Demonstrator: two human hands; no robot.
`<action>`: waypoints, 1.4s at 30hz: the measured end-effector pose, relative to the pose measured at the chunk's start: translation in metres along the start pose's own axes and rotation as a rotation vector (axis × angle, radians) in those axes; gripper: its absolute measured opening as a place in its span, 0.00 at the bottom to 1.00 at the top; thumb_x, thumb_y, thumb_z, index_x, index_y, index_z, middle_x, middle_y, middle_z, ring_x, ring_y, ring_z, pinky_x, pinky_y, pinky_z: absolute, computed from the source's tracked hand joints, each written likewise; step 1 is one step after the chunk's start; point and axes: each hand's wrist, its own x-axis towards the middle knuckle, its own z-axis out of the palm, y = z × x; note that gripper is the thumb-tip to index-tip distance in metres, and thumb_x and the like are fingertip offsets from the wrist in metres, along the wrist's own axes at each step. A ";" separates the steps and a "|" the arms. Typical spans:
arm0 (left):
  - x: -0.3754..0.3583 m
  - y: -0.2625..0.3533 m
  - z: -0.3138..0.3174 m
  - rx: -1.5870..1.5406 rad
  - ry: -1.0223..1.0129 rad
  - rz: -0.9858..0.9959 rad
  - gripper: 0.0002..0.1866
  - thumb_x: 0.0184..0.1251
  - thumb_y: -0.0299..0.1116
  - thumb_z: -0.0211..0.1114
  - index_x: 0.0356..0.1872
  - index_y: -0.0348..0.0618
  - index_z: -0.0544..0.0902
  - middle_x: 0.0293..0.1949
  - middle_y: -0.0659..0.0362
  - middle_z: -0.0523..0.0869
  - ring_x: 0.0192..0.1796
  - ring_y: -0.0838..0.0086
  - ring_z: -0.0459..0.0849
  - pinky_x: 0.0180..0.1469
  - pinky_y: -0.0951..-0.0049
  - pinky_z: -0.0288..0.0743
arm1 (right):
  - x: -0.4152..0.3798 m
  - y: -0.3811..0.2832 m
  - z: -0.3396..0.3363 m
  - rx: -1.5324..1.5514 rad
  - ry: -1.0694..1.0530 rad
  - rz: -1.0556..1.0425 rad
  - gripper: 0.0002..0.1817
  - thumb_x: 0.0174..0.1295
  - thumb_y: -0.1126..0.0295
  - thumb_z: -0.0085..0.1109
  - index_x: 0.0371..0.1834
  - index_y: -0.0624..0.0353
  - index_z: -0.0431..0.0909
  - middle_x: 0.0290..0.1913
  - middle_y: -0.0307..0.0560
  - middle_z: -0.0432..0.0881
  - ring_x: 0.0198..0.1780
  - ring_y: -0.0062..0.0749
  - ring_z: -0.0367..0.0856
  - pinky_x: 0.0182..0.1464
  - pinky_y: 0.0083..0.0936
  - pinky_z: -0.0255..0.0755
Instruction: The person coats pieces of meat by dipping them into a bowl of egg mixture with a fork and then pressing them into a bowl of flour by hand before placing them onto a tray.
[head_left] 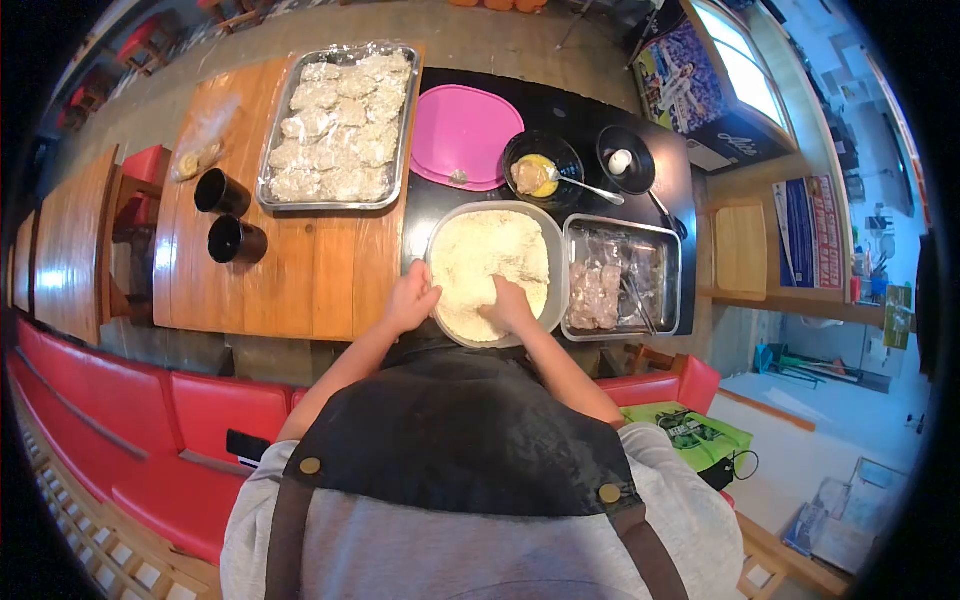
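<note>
A wide tub [558, 262] of pale breadcrumbs [480, 250] stands at the front edge of the black table. My left hand [411, 299] rests at the tub's left rim, its fingers slightly apart. My right hand [508, 305] reaches into the crumbs, fingertips buried, so what they hold, if anything, is hidden. Right of the tub, a metal tray [672, 290] holds raw meat [595, 295] and tongs [637, 302]. Behind it, a black bowl [572, 150] contains egg and a piece of meat, with a spoon [590, 188] leaning in it.
A large tray [265, 165] of breaded pieces lies on the wooden table [300, 290], beside two black cups [222, 192] [237, 241] and a plastic bag [205, 145]. A pink board [465, 130] and a small pan [632, 178] with an egg lie farther back.
</note>
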 end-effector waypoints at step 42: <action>0.001 -0.001 -0.005 -0.089 -0.086 0.023 0.14 0.58 0.31 0.60 0.35 0.40 0.62 0.16 0.57 0.76 0.16 0.75 0.76 0.19 0.74 0.67 | 0.067 -0.048 -0.043 -0.272 0.132 -0.368 0.23 0.33 0.66 0.71 0.35 0.61 0.77 0.35 0.49 0.79 0.45 0.45 0.74 0.46 0.38 0.69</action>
